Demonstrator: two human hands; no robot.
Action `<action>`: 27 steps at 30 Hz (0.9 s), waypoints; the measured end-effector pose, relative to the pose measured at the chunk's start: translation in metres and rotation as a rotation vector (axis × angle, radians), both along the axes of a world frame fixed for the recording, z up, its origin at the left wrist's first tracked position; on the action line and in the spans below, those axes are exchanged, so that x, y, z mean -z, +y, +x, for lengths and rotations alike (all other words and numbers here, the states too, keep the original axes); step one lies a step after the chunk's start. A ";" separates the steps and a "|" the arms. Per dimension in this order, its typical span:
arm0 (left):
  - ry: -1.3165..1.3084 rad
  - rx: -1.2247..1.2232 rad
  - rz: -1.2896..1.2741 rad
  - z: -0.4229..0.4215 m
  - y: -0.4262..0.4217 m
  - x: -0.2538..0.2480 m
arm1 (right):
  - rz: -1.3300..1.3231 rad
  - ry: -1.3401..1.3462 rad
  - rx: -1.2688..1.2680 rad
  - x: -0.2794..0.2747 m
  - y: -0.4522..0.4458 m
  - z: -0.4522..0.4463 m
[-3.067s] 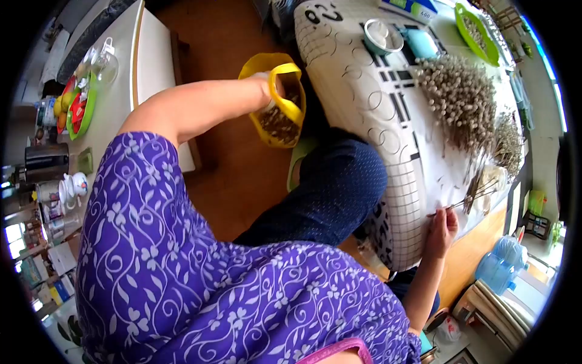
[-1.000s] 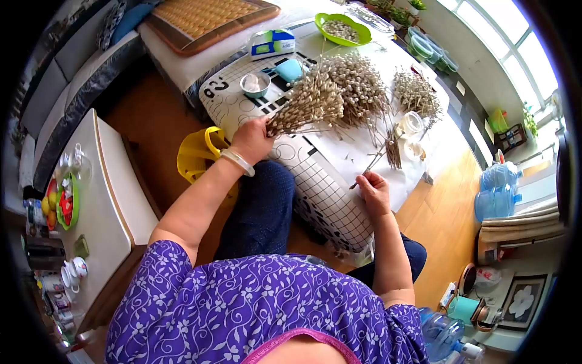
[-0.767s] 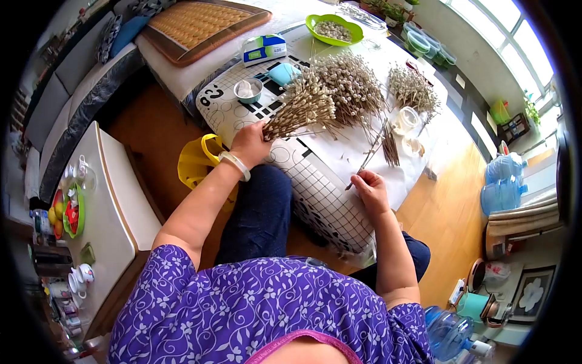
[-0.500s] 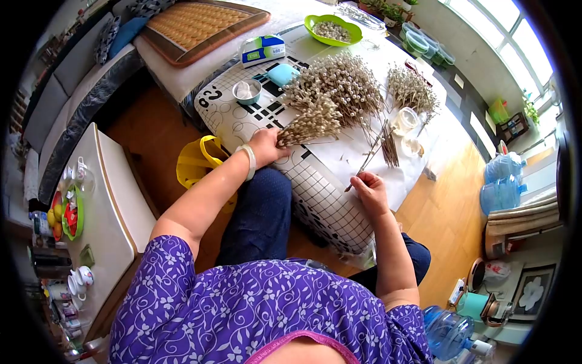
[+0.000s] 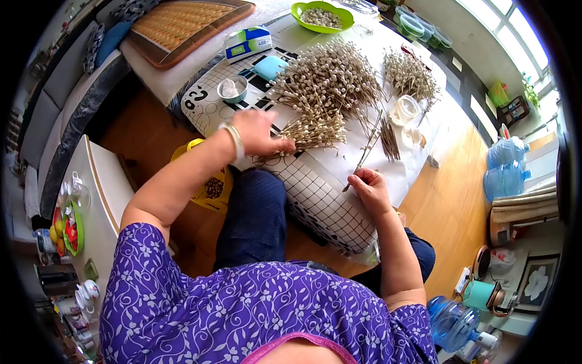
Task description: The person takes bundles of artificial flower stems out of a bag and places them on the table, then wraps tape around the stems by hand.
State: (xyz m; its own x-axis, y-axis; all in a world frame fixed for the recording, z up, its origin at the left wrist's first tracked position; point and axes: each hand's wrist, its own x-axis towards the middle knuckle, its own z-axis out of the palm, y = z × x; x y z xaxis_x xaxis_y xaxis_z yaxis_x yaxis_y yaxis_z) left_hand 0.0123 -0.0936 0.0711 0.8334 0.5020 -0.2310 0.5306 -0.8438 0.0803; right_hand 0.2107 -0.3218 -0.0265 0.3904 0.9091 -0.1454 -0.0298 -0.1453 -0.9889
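L hand (image 5: 256, 131) at bunch (image 5: 318, 128), fingers apart, contact can't tell; bunch lies near worktop (image 5: 312, 189) edge, prob. for easy reach. R hand (image 5: 371, 189) has fingers clamped on twig (image 5: 364, 156) nr one end, prob. for control.

A patterned cloth (image 5: 333, 212) covered the bench (image 5: 312, 191). On its far side stood a bowl (image 5: 321, 27); nearer, to the left, were a pack (image 5: 248, 43), a blue pouch (image 5: 271, 68) and a cup (image 5: 241, 96). A large bunch (image 5: 330, 73) lay centrally, a small bunch (image 5: 314, 129) nearer, a third bunch (image 5: 410, 74) right, with twigs (image 5: 390, 139) beside a jar (image 5: 405, 111).
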 end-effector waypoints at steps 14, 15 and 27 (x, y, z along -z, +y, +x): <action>-0.215 1.084 0.613 0.132 0.065 0.022 | -0.027 0.014 -0.058 -0.007 -0.001 0.002; -0.244 1.113 0.563 0.133 0.063 0.018 | -0.027 0.021 -0.057 -0.009 -0.001 0.002; -0.188 1.047 0.580 0.119 0.079 0.006 | 0.007 0.015 -0.060 -0.002 -0.001 0.003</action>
State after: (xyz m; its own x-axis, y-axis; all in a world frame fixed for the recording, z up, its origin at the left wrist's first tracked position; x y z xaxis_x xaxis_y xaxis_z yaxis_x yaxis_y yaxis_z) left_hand 0.1312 -0.0146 0.0647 0.8945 -0.4463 -0.0270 -0.4096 -0.7938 -0.4495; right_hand 0.2137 -0.3230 -0.0247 0.3331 0.9318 -0.1443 -0.0358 -0.1404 -0.9894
